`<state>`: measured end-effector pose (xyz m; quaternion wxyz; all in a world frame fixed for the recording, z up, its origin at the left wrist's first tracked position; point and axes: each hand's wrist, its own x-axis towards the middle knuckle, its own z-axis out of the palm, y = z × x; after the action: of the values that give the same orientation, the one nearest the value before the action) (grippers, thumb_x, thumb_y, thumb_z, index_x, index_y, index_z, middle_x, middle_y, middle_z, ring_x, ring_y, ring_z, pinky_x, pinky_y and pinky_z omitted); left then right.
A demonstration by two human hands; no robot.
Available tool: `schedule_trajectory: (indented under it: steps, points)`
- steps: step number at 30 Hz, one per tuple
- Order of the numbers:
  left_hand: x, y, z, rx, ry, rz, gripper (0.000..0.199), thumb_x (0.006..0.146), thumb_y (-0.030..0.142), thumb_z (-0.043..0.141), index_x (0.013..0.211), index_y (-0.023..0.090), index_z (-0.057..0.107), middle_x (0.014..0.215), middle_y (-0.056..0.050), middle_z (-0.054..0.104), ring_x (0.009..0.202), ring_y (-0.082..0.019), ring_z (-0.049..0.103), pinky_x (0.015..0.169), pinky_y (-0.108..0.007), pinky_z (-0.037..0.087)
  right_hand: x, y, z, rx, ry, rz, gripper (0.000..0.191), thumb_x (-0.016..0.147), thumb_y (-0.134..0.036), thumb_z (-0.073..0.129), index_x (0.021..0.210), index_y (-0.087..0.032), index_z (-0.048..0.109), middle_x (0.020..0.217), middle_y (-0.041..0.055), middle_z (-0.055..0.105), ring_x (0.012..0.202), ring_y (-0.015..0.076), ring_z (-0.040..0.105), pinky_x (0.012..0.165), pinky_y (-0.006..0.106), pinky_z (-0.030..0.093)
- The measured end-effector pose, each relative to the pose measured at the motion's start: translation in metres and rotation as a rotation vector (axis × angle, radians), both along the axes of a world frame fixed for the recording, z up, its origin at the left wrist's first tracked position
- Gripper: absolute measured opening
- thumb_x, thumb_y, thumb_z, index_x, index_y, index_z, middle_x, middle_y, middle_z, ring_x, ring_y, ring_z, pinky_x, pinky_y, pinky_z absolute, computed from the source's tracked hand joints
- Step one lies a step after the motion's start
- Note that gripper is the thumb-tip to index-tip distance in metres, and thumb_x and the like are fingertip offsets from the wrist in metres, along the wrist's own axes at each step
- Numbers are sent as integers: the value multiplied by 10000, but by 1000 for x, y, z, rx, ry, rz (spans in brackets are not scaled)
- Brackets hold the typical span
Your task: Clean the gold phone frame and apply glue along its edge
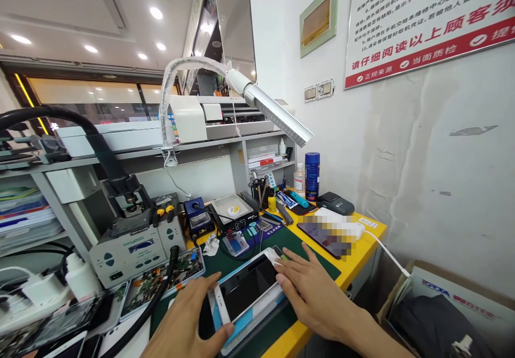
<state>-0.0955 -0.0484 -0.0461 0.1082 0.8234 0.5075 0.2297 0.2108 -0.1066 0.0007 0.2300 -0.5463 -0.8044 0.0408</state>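
A white-framed phone (pixel 251 285) with a dark screen lies on a blue and white surface over the green mat (pixel 322 261). My left hand (pixel 193 315) is at the phone's left end, thumb at its near corner and fingers at the far side, spread apart. At the right end is my right hand (pixel 308 291), its fingertips over a small white piece, perhaps a wipe (pixel 272 256), at the phone's top edge. Whether those fingers press the piece or the phone is hard to tell.
A dark phone (pixel 322 237) lies on the yellow table edge (pixel 366 245) at the right. Left of the mat stand a grey soldering station (pixel 137 248), a black hose (pixel 161 288) and a parts tray (pixel 161 280). An open box (pixel 454 304) sits at the lower right.
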Motion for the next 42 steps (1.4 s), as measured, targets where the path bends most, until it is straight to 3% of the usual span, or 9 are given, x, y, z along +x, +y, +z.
schedule_trajectory:
  steps: [8, 13, 17, 22, 29, 33, 35, 39, 42]
  points:
    - [-3, 8, -13, 74, 10, -20, 724, 802, 493, 647, 1480, 283, 501, 1425, -104, 613, 1333, -358, 558, 1129, -533, 447, -4, 25, -5, -33, -32, 27, 503, 1089, -380, 293, 1467, -187, 562, 1525, 79, 539, 1479, 320, 396, 1231, 645, 189]
    - [-4, 5, -12, 53, 33, -2, 723, 823, 535, 613, 1497, 317, 471, 1428, -85, 615, 1339, -359, 562, 1084, -530, 494, -2, 39, -11, -74, 34, 55, 554, 1097, -465, 236, 1514, -218, 506, 1576, 44, 471, 1507, 310, 345, 1240, 636, 165]
    - [-5, 5, -12, 68, 31, 0, 710, 826, 524, 610, 1490, 304, 485, 1441, -84, 610, 1342, -353, 564, 1102, -516, 480, 2, 45, -10, -123, 71, 96, 567, 1097, -483, 226, 1538, -225, 471, 1602, 37, 431, 1508, 293, 346, 1239, 583, 227]
    - [-6, 11, -12, 48, 59, -13, 740, 828, 556, 605, 1508, 295, 472, 1420, -90, 630, 1330, -360, 576, 1082, -505, 502, 7, 39, -6, -136, 85, 115, 564, 1101, -474, 217, 1539, -225, 472, 1604, 32, 427, 1510, 275, 345, 1237, 533, 266]
    - [-3, 9, -7, 49, 50, -10, 733, 809, 521, 631, 1485, 269, 507, 1427, -106, 623, 1321, -364, 583, 1078, -500, 504, 13, 10, -5, -120, 96, 106, 535, 1103, -451, 261, 1538, -219, 468, 1585, 59, 450, 1507, 285, 350, 1246, 581, 217]
    - [-2, 7, -5, 58, 34, -8, 716, 810, 507, 640, 1478, 282, 513, 1418, -97, 631, 1316, -361, 590, 1085, -504, 501, 20, -7, -1, -27, 167, 69, 489, 1106, -423, 297, 1439, -227, 595, 1471, 85, 597, 1457, 273, 442, 1222, 564, 293]
    - [-2, 6, -6, 70, 21, -1, 718, 804, 507, 646, 1473, 282, 520, 1418, -96, 633, 1321, -367, 585, 1090, -513, 496, 24, -14, 2, 62, 225, 36, 468, 1102, -410, 323, 1277, -231, 719, 1306, 85, 722, 1385, 278, 537, 1204, 552, 331]
    - [-2, 5, -8, 80, 9, -8, 716, 804, 505, 639, 1471, 272, 526, 1408, -103, 640, 1306, -370, 596, 1078, -506, 506, 27, -19, 11, 180, 351, -4, 504, 1085, -402, 367, 880, -231, 794, 940, 47, 814, 1091, 262, 733, 1166, 498, 393]
    - [-3, 7, -7, 41, 42, -8, 726, 827, 540, 610, 1497, 287, 492, 1444, -106, 611, 1342, -382, 564, 1066, -531, 509, 22, -13, 18, 152, 395, -1, 553, 1086, -414, 351, 765, -233, 763, 764, 17, 777, 818, 206, 759, 1128, 439, 436]
